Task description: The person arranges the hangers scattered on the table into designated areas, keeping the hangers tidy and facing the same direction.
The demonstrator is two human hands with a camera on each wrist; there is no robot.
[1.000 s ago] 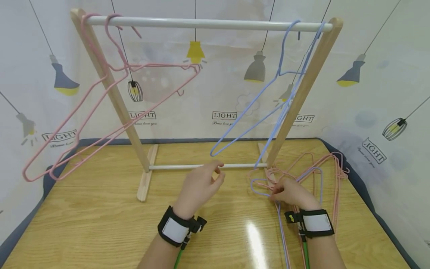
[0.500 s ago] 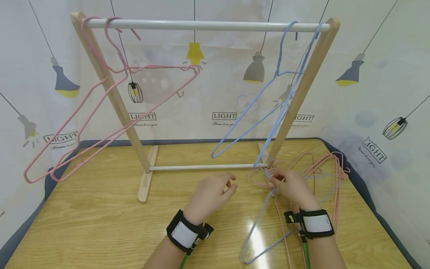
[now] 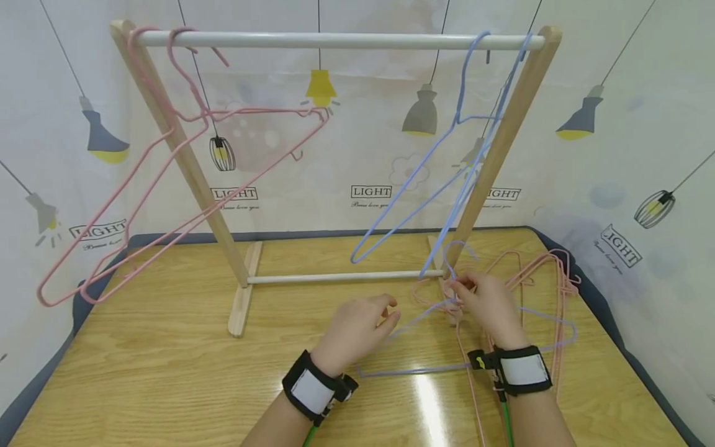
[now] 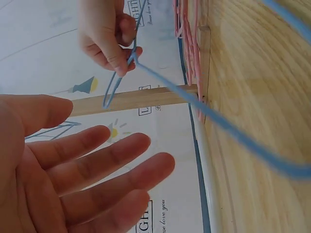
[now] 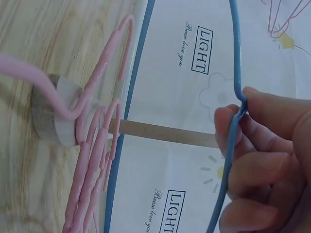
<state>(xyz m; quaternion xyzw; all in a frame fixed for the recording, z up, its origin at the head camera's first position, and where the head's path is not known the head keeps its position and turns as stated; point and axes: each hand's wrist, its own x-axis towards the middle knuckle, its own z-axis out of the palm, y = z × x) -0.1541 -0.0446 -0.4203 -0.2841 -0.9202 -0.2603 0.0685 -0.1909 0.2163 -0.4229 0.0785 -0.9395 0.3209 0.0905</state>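
Note:
My right hand (image 3: 491, 304) pinches a blue clothes hanger (image 3: 416, 371) at the neck below its hook. In the right wrist view, thumb and fingertips meet on the twisted neck of the blue hanger (image 5: 236, 48). The hanger's long bar spreads above the table, one arm reaching left and the other right behind my wrist. My left hand (image 3: 357, 329) is beside the hanger's left arm, holding nothing. The left wrist view shows the left hand (image 4: 73, 179) with fingers spread and slightly bent, and the hanger crossing beyond them.
A rack with a white rail (image 3: 335, 40) and wooden uprights (image 3: 505, 143) stands ahead. Two pink hangers (image 3: 257, 110) hang at its left, and blue hangers (image 3: 463, 81) at its right. Several pink hangers (image 3: 560, 310) lie overlapping on the table at the right, by the rack's foot.
My right hand has raised the blue hanger from the pile and turned it so its hook points up and its bar lies across. My left hand has moved right and slightly nearer me, towards it.

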